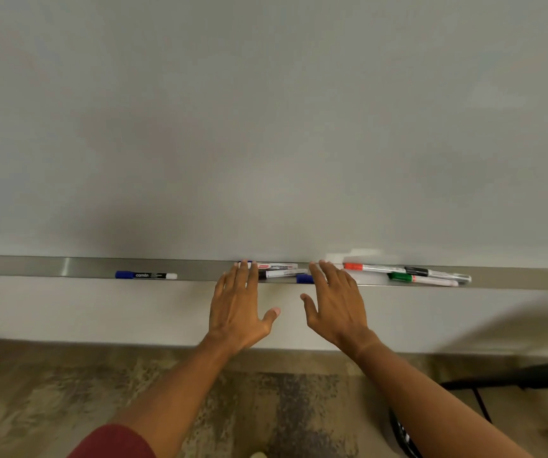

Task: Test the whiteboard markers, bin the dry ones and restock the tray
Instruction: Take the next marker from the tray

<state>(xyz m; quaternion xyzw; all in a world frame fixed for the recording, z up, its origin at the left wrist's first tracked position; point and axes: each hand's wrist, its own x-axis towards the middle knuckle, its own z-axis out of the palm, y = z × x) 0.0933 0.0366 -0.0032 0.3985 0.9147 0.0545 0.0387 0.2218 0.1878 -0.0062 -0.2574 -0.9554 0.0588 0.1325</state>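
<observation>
While slim plastic markers lie in the metal tray, both hands' straight fingers spread.

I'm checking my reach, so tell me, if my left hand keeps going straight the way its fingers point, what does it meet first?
Probably the markers in the metal tray: the left hand points up toward the whiteboard, its fingers already over the tray's front edge. Whether they touch yet is unclear.

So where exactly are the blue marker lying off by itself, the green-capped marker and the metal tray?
blue marker (146,275), head view, on the middle of its labelled barrel.
green-capped marker (400,277), head view, on its green cap.
metal tray (67,267), head view, on a bare stretch of its left part.
</observation>
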